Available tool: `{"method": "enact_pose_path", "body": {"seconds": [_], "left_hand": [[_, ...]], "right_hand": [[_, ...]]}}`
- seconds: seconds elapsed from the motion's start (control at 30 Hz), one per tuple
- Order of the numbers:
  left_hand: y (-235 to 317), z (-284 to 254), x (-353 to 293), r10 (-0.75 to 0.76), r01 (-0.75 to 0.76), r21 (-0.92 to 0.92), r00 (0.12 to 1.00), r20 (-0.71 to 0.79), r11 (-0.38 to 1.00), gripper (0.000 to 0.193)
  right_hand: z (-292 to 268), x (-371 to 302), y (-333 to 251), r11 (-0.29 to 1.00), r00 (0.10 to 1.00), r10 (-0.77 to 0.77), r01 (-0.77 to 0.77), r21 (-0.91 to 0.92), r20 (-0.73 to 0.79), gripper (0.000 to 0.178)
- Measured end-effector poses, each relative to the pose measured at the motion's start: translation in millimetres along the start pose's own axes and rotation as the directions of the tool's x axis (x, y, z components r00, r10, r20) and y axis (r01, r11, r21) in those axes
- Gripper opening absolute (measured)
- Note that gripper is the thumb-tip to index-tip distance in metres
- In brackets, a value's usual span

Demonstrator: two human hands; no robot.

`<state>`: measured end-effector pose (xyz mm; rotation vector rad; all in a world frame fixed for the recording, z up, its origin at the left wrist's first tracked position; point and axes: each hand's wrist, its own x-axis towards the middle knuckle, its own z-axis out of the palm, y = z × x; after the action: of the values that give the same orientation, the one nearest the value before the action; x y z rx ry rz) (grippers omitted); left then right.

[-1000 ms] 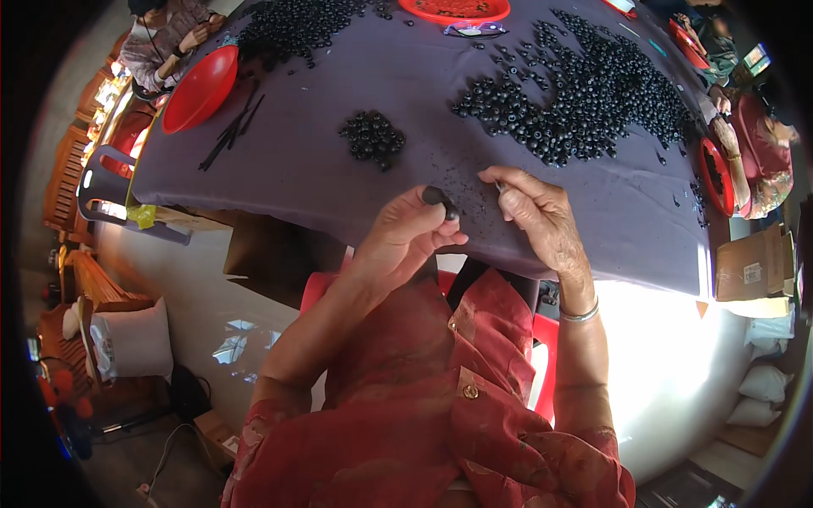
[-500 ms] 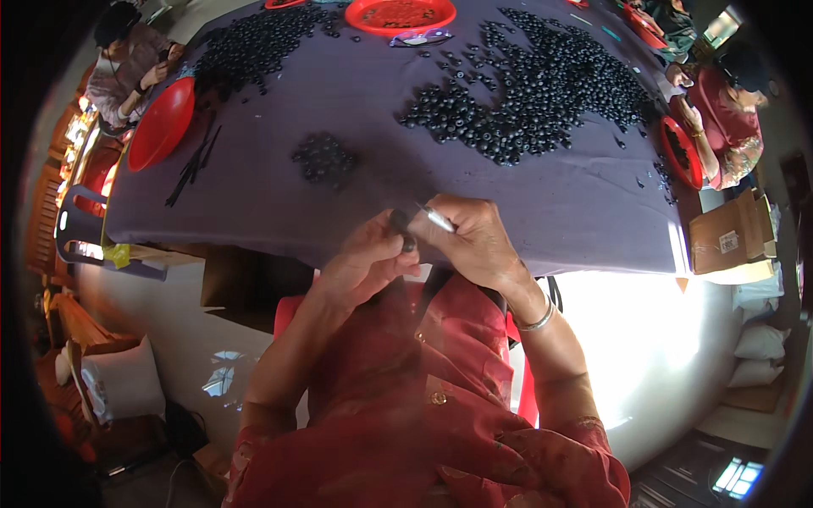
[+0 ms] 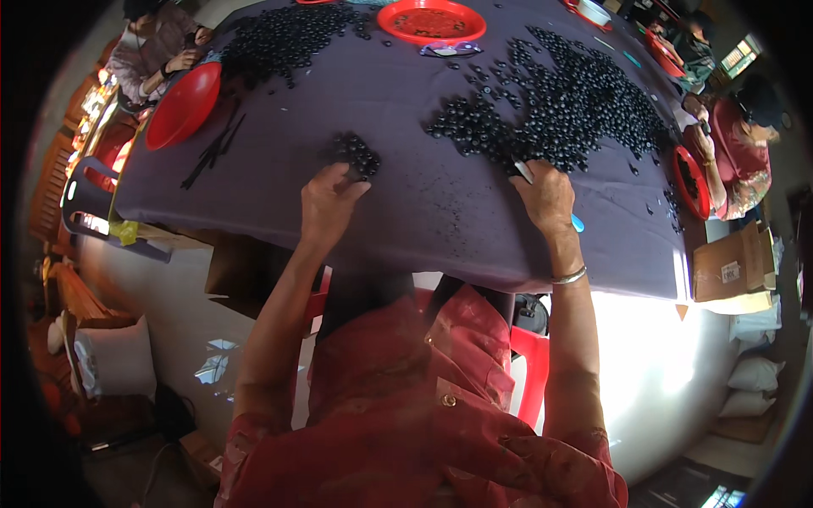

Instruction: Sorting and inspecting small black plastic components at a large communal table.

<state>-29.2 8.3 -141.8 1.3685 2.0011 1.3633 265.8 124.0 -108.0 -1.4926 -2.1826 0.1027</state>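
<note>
My left hand reaches over the table to the near edge of a small heap of black, round, bead-like pieces. Its thumb and forefinger are bent and stand apart, with nothing visible held between them. My right hand is closed around a small knife whose blue handle end sticks out below the palm. The pale blade shows beside the fingers. These fingertips touch the near edge of a large spread of the same black pieces, and hide whether they also pinch one.
Dark crumbs lie between my hands on the purple-grey tablecloth. Ahead are a red basin and glasses. Leftward stand thin black sticks, another red basin and a person. Other people sit rightward, near a cardboard box.
My hands were together near my body, a dark piece in the left and the knife in the right. They have parted and moved forward, left to the small heap, right to the large one.
</note>
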Motion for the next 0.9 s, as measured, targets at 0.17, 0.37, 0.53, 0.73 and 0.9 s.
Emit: {"method": "enact_pose_path", "body": {"seconds": [0.17,0.37,0.53,0.73,0.9], "left_hand": [[13.7,3.7,-26.1,0.018,-0.037,-0.214,0.995,-0.093,0.976,0.026],[47.6,18.4,-65.9,-0.187,0.556,-0.733,0.828,0.529,0.392,0.011],[44.1,15.4,-68.7,-0.103,0.577,-0.652,0.782,0.615,0.492,0.012],[46.0,15.6,-68.3,-0.051,0.61,-0.672,0.755,0.654,0.42,0.007],[45.2,15.0,-68.6,0.12,0.635,-0.714,0.717,0.687,0.294,0.015]], "right_hand": [[-24.8,-26.4,-52.4,0.88,0.97,-0.215,0.244,0.408,-0.116,0.017],[-12.5,-66.8,-108.1,0.651,0.967,-0.254,0.167,0.74,0.005,0.018],[-11.8,-71.3,-100.8,0.678,0.933,-0.356,0.298,0.672,-0.054,0.022],[-12.8,-69.9,-97.4,0.664,0.906,-0.423,0.314,0.678,-0.006,0.023],[-13.9,-70.4,-94.4,0.53,0.913,-0.408,0.219,0.819,0.02,0.023]]}}
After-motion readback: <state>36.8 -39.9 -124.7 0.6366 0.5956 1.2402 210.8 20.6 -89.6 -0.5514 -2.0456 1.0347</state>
